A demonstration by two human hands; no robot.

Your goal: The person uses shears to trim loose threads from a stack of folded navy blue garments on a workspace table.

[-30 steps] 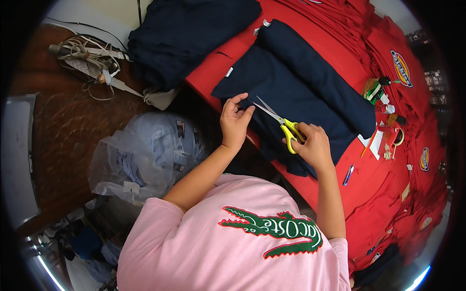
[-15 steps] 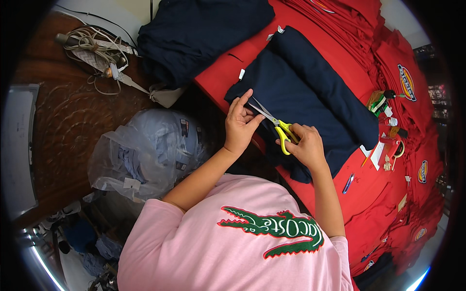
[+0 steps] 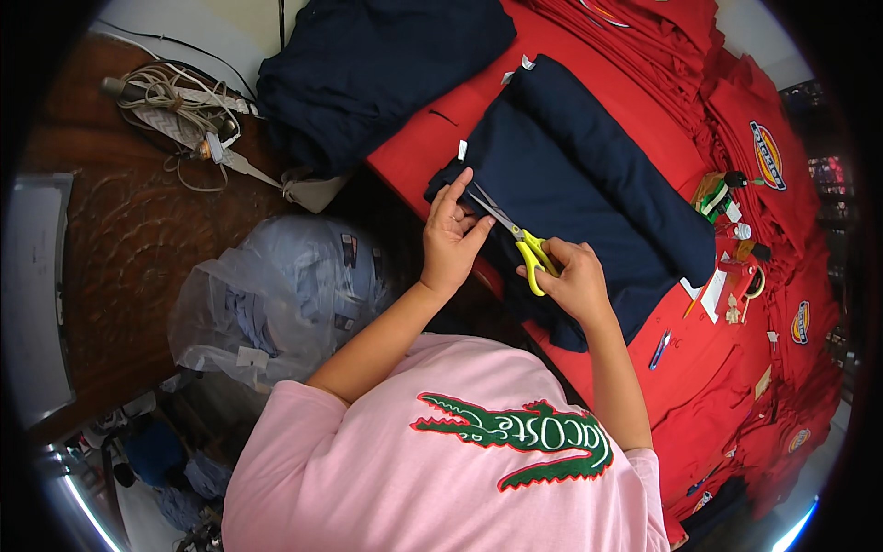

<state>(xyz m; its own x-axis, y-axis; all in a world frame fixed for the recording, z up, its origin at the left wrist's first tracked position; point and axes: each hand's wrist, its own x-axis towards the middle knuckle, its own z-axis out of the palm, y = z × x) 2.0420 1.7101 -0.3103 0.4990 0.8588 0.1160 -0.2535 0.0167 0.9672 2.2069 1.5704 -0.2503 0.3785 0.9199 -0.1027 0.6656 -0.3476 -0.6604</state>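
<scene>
Our right grip [image 3: 578, 282] is clamped on yellow-handled metal scissors [image 3: 523, 246], blades over the folded navy cloth [image 3: 589, 175] on the red-covered bench [image 3: 425, 140]. Our left grip [image 3: 449, 244] is at the cloth's left edge, beside the blades; whether it pinches fabric, we cannot tell.

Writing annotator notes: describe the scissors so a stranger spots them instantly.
Find the red surface, then the navy cloth around mid-picture. Over it, the right hand holds the scissors, blades pointing toward the left hand. Bright yellow-green handles set them apart from the dark cloth.
</scene>
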